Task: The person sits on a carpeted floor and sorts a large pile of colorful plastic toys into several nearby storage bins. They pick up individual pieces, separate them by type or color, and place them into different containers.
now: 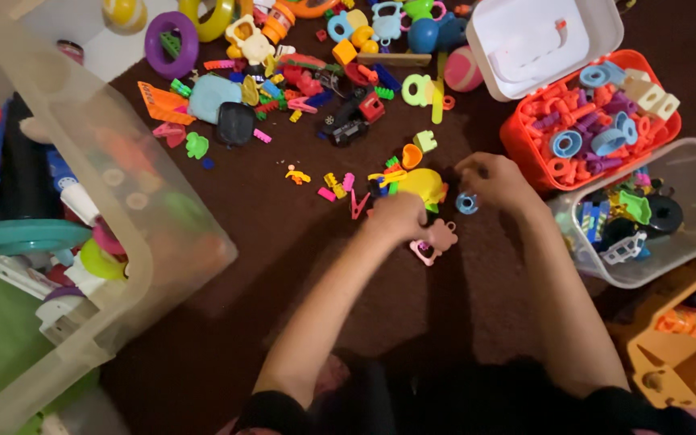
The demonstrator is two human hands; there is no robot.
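My left hand rests knuckles-up on the dark brown carpet, fingers curled over a small cluster of toys next to a yellow plastic piece; what it grips is hidden. A pink bear-shaped piece lies just right of that hand. My right hand hovers with fingers bent beside a small blue ring, fingertips close to it but apparently apart from it.
A red case with a white lid holds orange and blue building pieces. A clear tub of toys sits right, a large clear bin left, an orange toy lower right. Loose toys scatter ahead.
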